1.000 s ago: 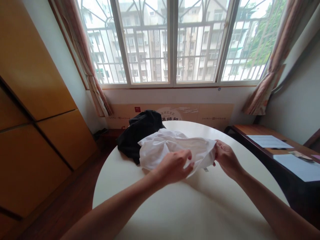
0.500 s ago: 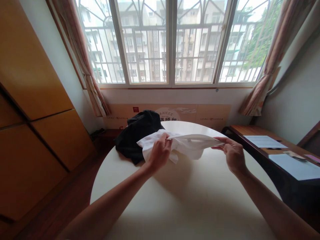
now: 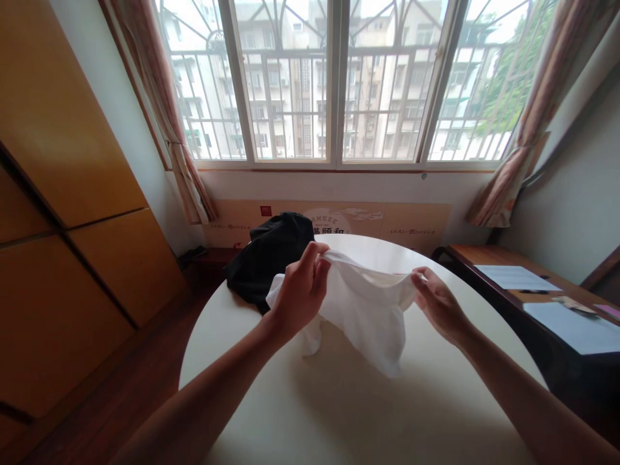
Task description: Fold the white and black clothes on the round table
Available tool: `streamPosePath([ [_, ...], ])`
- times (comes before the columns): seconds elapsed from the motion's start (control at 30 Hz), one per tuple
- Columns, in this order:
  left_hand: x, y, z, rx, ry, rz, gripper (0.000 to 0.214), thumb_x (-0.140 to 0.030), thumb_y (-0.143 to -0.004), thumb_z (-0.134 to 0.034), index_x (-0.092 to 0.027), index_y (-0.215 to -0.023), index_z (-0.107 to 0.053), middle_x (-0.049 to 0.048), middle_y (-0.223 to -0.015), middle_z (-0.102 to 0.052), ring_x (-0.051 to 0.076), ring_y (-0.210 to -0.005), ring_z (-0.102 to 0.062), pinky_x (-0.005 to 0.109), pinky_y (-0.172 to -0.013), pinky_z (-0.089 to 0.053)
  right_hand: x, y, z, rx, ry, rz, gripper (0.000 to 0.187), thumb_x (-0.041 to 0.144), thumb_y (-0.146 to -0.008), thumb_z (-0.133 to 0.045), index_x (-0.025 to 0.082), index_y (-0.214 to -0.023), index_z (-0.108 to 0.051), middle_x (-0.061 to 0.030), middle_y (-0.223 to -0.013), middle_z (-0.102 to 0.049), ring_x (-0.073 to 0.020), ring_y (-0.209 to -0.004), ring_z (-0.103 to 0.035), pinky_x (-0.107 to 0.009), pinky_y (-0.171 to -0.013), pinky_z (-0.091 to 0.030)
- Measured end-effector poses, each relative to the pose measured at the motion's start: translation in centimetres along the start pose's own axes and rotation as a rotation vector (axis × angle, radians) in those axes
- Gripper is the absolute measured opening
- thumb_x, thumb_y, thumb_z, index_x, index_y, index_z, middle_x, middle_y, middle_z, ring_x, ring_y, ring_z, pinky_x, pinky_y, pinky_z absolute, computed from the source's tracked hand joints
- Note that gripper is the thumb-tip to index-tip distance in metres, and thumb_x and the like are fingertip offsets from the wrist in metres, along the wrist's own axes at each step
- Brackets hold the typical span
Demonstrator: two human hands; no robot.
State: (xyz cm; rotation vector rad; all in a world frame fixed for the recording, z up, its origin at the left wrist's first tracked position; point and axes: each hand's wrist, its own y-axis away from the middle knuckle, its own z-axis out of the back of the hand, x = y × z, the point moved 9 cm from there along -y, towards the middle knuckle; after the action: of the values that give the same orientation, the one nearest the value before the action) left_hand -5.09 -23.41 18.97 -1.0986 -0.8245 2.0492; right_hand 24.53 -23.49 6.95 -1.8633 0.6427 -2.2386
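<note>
A thin white cloth garment (image 3: 371, 316) hangs between my two hands above a round white table (image 3: 368, 416). I cannot make out which kind of garment it is. My left hand (image 3: 301, 284) pinches its upper edge at one side, and some of the fabric falls behind that wrist. At the other side my right hand (image 3: 436, 297) grips the same edge, which sags a little between them. A crumpled black cloth (image 3: 271, 255) lies at the table's far left, just behind my left hand.
Orange wooden cabinets (image 3: 77, 284) stand on the left. To the right is a brown wooden desk (image 3: 472, 253) with paper sheets (image 3: 516, 278) on it. Beyond the table, a printed cardboard panel (image 3: 411, 219) leans below the barred window (image 3: 382, 97).
The white garment has gone from pulled out nearly flat to hanging down toward me, its lower part dropping lower. My right hand has shifted slightly left, and both hands keep their hold.
</note>
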Motion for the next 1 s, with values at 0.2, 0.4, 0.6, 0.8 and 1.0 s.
streamPosePath([
  [0.2, 2.5, -1.3, 1.5, -0.074, 0.049, 0.133, 0.026, -0.047, -0.107, -0.047, -0.023, -0.101, -0.055, -0.0089, -0.061, -0.039, 0.011, -0.053, -0.036, 0.023, -0.054, -0.028, -1.8, 3.2, -7.5, 0.625, -0.023, -0.148, 0.061, 0.059, -0.077, -0.088, 0.023, -0.123, -0.072, -0.0121, -0.123, -0.076, -0.0336, -0.117, -0.07, -0.049, -0.102, -0.055],
  [0.4, 5.0, -2.3, 1.5, 0.014, -0.016, 0.172, 0.03, -0.051, -0.103, -0.053, -0.021, -0.1, -0.059, -0.0089, -0.058, -0.043, 0.011, -0.051, -0.038, 0.023, -0.054, -0.029, -1.3, 0.7, -4.2, 0.296, -0.256, -0.122, 0.042, 0.063, -0.085, -0.079, 0.022, -0.094, -0.078, -0.005, -0.076, -0.076, -0.0287, -0.085, -0.076, -0.044, -0.083, -0.064],
  [0.6, 7.5, -2.4, 0.0, 0.289, 0.016, 0.203, 0.036, -0.054, -0.094, -0.064, -0.019, -0.1, -0.066, -0.0037, -0.067, -0.056, 0.014, -0.058, -0.047, 0.024, -0.057, -0.033, -0.5, -1.1, 3.6, -0.103, -0.579, -0.102, 0.031, 0.054, -0.085, -0.083, 0.026, -0.087, -0.069, 0.0022, -0.065, -0.072, -0.0204, -0.052, -0.069, -0.042, -0.064, -0.067],
  [0.8, 9.0, 2.5, -5.6, 1.033, 0.116, 0.207, 0.034, -0.05, -0.083, -0.072, -0.019, -0.073, -0.063, -0.0008, -0.069, -0.058, 0.016, -0.064, -0.05, 0.026, -0.056, -0.033, -1.8, -1.3, 8.1, -0.513, -0.58, 0.043, 0.03, 0.042, -0.082, -0.083, 0.027, -0.092, -0.06, 0.0002, -0.088, -0.077, -0.0237, -0.084, -0.078, -0.04, -0.071, -0.067],
  [1.0, 9.9, 1.5, -5.4, 0.884, 0.304, 0.339, 0.05, -0.066, -0.086, -0.069, -0.019, -0.076, -0.054, -0.0022, -0.069, -0.049, 0.012, -0.06, -0.042, 0.023, -0.053, -0.031, -4.3, -0.1, 13.0, -0.809, -0.505, 0.069, 0.022, 0.028, -0.079, -0.071, 0.029, -0.095, -0.055, 0.0047, -0.087, -0.071, -0.0196, -0.084, -0.074, -0.032, -0.07, -0.062],
])
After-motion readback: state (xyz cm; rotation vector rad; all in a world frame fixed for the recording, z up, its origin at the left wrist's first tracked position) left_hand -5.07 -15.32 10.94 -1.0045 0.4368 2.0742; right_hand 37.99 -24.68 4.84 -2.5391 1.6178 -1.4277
